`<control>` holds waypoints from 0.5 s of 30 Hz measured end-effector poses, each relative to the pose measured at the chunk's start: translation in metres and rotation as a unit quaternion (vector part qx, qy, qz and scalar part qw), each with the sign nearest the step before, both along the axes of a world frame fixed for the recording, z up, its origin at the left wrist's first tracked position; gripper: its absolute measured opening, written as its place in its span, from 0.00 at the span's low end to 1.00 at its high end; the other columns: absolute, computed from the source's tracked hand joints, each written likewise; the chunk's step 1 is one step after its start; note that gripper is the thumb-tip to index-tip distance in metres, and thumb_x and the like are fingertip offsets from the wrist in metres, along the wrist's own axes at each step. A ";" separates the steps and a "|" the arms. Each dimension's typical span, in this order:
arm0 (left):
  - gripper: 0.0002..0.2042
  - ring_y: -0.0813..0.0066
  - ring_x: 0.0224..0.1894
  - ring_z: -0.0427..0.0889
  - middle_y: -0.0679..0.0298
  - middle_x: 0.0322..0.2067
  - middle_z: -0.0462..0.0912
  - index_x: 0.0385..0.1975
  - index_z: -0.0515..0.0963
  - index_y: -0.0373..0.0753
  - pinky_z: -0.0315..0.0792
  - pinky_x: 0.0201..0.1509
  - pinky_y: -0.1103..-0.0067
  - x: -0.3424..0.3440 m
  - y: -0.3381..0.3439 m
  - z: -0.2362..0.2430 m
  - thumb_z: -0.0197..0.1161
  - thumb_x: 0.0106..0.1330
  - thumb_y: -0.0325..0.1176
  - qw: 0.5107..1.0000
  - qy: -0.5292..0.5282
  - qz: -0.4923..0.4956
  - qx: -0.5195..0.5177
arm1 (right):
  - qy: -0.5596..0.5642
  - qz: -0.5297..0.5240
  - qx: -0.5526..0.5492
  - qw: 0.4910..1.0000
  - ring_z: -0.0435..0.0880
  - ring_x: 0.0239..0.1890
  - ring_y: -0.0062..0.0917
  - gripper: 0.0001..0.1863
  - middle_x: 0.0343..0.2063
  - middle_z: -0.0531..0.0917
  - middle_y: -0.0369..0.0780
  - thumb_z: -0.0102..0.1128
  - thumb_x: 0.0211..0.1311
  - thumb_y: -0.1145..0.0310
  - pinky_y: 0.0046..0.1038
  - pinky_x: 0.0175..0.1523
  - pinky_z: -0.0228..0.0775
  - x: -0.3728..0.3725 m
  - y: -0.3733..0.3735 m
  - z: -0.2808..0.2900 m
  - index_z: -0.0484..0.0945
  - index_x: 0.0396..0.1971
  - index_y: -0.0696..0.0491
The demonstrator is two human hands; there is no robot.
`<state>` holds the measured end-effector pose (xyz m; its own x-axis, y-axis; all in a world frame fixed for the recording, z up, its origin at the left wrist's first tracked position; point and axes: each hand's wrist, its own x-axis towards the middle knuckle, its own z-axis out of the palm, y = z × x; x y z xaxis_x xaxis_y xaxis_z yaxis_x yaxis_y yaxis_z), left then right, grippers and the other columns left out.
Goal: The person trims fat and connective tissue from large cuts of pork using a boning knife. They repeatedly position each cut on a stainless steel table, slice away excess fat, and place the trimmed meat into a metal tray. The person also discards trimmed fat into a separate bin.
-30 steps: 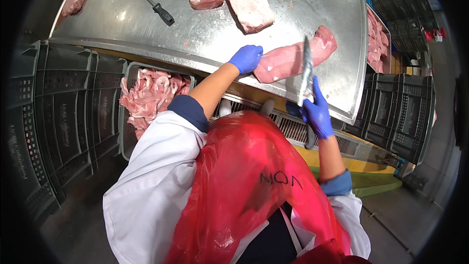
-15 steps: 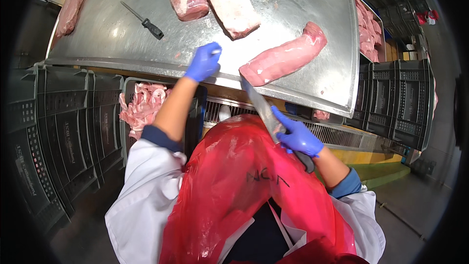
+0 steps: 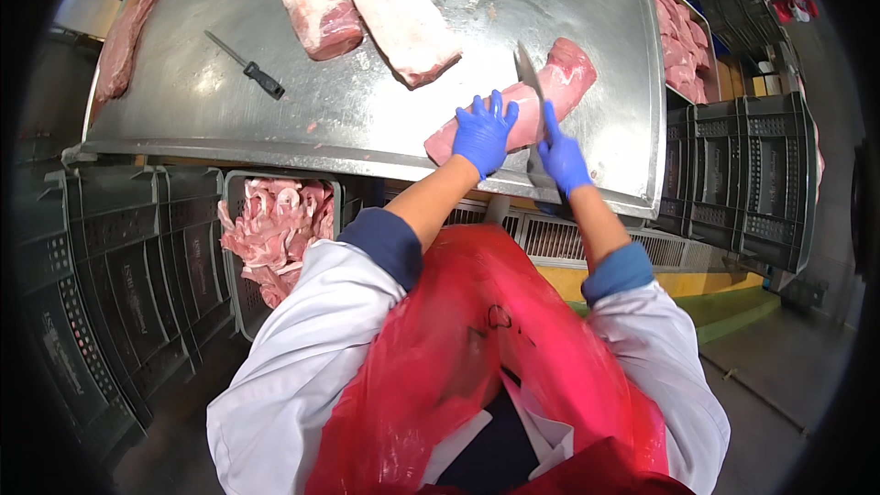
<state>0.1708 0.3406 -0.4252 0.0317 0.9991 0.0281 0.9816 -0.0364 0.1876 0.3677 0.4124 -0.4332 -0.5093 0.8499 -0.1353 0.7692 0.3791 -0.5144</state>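
Observation:
My left hand [image 3: 481,133], in a blue glove, presses with fingers spread on a trimmed pink loin [image 3: 568,69] lying diagonally near the steel table's [image 3: 183,110] front edge. My right hand [image 3: 562,154], also gloved, is closed on the handle of a long knife [image 3: 530,78], whose blade crosses the loin just right of my left fingers. Behind them lie fat-covered loins [image 3: 399,18]. A black-handled sharpening steel [image 3: 261,80] rests to the left, and another piece of meat [image 3: 124,41] lies at the far-left edge.
A grey crate [image 3: 235,284] of meat strips stands below the table at left, beside stacked crates [image 3: 128,284]. At right are a container of pink meat pieces [image 3: 676,46] and more dark crates [image 3: 733,174]. A metal grate [image 3: 568,238] shows beneath the table edge.
My left hand has come down onto the loin with fingers spread. The knife, lowered toward my body half a second ago, has risen and now lies across the loin.

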 end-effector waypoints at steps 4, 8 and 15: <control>0.38 0.42 0.66 0.67 0.45 0.66 0.62 0.66 0.62 0.36 0.68 0.59 0.51 -0.018 0.048 0.030 0.66 0.58 0.48 0.977 -0.124 0.068 -0.162 | -0.034 -0.003 -0.071 0.997 0.81 0.30 0.59 0.43 0.28 0.80 0.62 0.49 0.63 0.74 0.55 0.40 0.71 0.029 -0.072 0.023 0.43 0.76 0.40; 0.41 0.46 0.58 0.77 0.39 0.55 0.76 0.61 0.66 0.30 0.73 0.57 0.59 -0.056 0.111 0.064 0.70 0.52 0.52 0.947 -0.213 0.102 -0.218 | -0.046 0.002 -0.124 0.991 0.82 0.33 0.57 0.42 0.32 0.82 0.59 0.49 0.62 0.74 0.52 0.43 0.72 0.054 -0.086 0.045 0.46 0.76 0.40; 0.36 0.58 0.58 0.77 0.57 0.60 0.73 0.70 0.59 0.40 0.73 0.64 0.64 -0.069 0.061 -0.044 0.63 0.60 0.38 0.514 -0.809 0.195 -0.209 | 0.188 -0.073 -0.173 0.964 0.84 0.29 0.39 0.43 0.31 0.84 0.47 0.58 0.63 0.68 0.34 0.42 0.75 0.177 -0.117 0.088 0.48 0.76 0.44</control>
